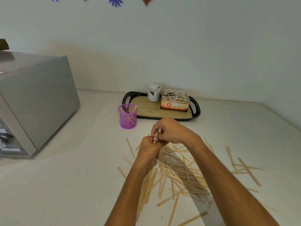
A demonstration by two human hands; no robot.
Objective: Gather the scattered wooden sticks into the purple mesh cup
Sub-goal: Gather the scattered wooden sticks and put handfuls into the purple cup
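While dozens of wooden sticks (180, 173) lie crisscrossed over the lower middle of the white counter (65, 185), too many and too tangled to count, a small bundle (157, 136) is held above them at the frame's centre. One purple mesh cup (128, 116) stands upright just above and left of the hands, a few sticks leaning inside it. Both forearms reach in from the bottom edge; the right hand (171, 131) curls over the bundle's top, and the left hand (149, 148) clenches it from below. Behind the cup sits one black tray (194, 110) carrying one white jar (154, 93) and one tea box (175, 101). One grey microwave (32, 101) fills the left.
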